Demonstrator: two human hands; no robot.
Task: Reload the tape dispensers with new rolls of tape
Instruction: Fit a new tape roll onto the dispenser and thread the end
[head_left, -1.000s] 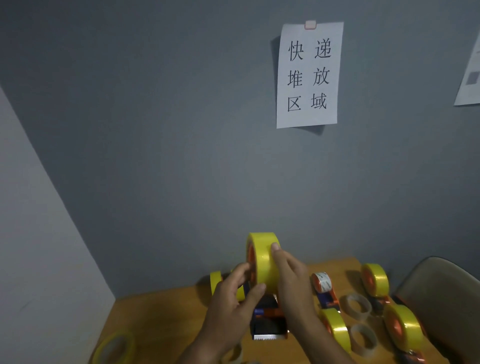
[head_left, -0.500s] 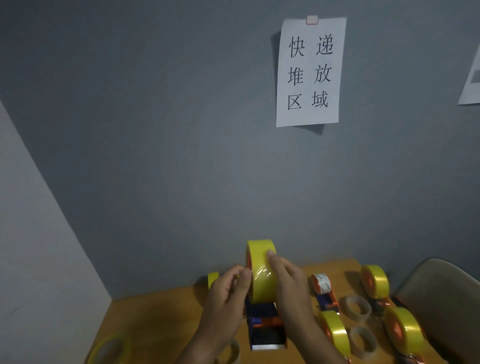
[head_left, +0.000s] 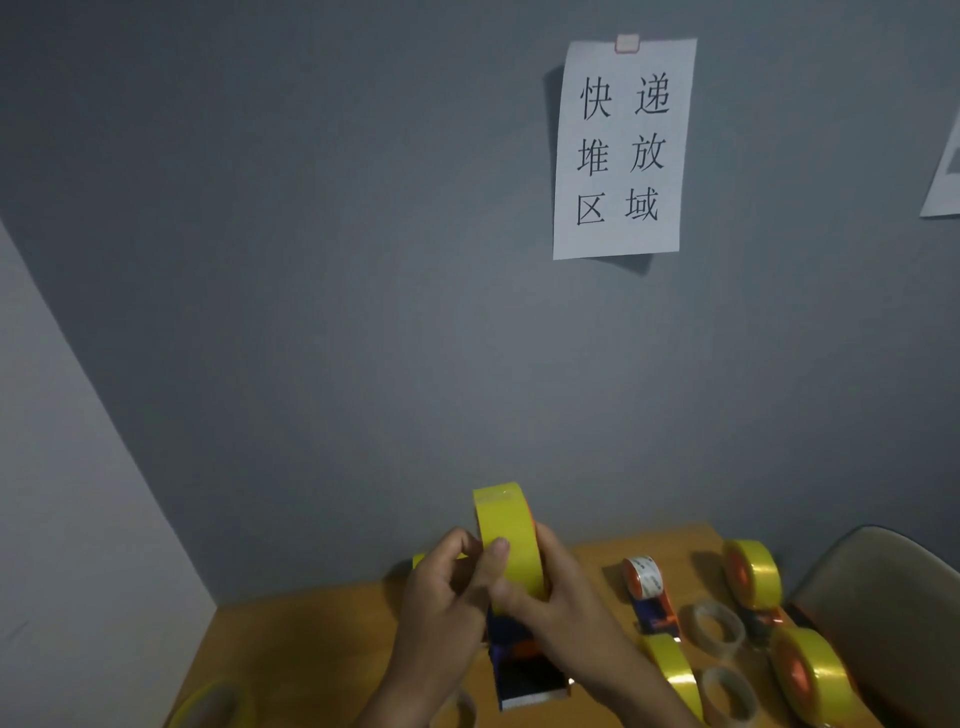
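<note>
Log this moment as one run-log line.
left hand: pinching yellow tape roll | right hand: gripping roll | roll: upright on dispenser | table

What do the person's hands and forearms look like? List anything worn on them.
The left hand and right hand are bare: no gloves, and no rings show on the visible fingers. Both forearms are uncovered up to the bottom edge of the picture, with no sleeve, watch or wristband in sight. The nails look short and unpainted.

Paper sign (head_left: 623, 148), grey wall (head_left: 311, 260), chair (head_left: 893, 587)
</note>
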